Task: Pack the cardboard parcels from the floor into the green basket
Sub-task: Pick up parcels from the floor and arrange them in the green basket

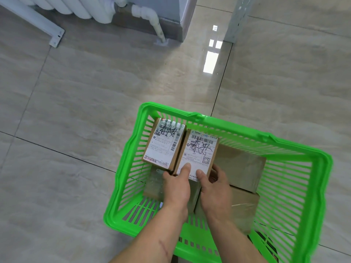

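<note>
Setting a labelled parcel (197, 154) into the green basket (321, 168), just beside another labelled parcel (164, 144). Left hand (176, 188) and right hand (215, 190) clamped on its near end, thumbs on top. Next: let go, probably once seated flat.

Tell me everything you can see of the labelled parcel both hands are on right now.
The held parcel is a small brown cardboard box with a white shipping label covering its top: barcode, QR code, black handwriting. It lies in the green basket, slightly tilted, beside a similar labelled parcel and atop plain taped boxes. The left hand and right hand grip its near end, thumbs on the label.
</note>
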